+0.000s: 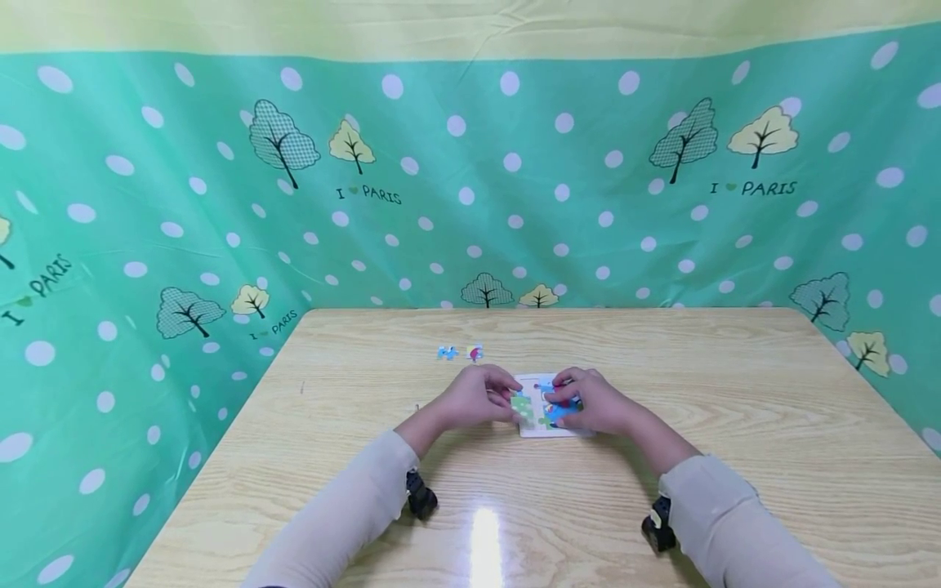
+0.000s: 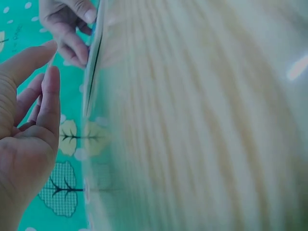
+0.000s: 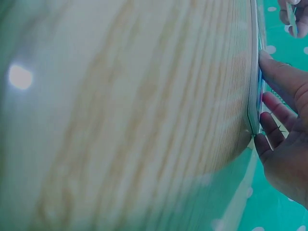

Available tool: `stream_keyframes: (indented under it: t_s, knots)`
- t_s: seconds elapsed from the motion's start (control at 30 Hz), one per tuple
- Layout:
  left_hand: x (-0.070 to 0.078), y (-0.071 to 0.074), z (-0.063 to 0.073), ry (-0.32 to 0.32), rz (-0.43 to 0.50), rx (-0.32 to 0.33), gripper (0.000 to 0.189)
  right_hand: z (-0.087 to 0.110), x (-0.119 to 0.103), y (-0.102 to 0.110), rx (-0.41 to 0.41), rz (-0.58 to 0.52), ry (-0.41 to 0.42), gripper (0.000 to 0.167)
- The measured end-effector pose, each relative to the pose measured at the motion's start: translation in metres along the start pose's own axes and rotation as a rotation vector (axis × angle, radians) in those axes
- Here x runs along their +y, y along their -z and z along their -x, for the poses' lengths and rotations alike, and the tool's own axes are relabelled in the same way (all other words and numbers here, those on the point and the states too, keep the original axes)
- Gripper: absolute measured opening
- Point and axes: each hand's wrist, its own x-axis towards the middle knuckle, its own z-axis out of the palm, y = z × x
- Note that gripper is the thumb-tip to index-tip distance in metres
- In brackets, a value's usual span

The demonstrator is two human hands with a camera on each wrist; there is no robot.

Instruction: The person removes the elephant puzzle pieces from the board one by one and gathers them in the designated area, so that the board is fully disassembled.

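Observation:
My left hand (image 1: 473,398) pinches a green jigsaw puzzle piece (image 1: 521,406) between thumb and fingers, above the left side of a white puzzle board (image 1: 535,434). Edge-on, that piece (image 3: 291,18) looks thin in the right wrist view. Blue and green puzzle pieces (image 1: 560,412) lie on the board's right part. My right hand (image 1: 599,403) rests there, thumb and fingertips touching the pieces and the board. The right wrist view shows these fingers (image 3: 273,130) against the board's edge; the palm hides what is under them in the head view.
Two loose puzzle pieces, a blue one (image 1: 448,353) and one with a red patch (image 1: 474,353), lie behind the left hand on the wooden table (image 1: 353,490). A green dotted curtain (image 1: 456,180) hangs behind and to the sides.

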Motion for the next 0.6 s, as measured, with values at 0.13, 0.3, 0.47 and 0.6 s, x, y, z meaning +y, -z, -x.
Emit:
stream_keyframes:
  t_s: [0.13, 0.3, 0.47, 0.6]
  knots:
    - [0.002, 0.008, 0.004, 0.008, 0.005, 0.02, 0.039, -0.001, 0.002, -0.001, 0.004, 0.001, -0.006, 0.041]
    - [0.0, 0.017, 0.008, 0.007, 0.045, 0.048, 0.042, -0.002, 0.003, -0.002, 0.001, 0.005, -0.017, 0.041]
    - [-0.002, 0.024, 0.012, -0.005, 0.068, 0.078, 0.043, -0.001, 0.001, -0.001, -0.001, 0.008, -0.015, 0.042]
    - [-0.005, 0.03, 0.016, -0.016, 0.051, 0.096, 0.041, 0.0, 0.0, -0.001, 0.002, 0.012, -0.005, 0.042]
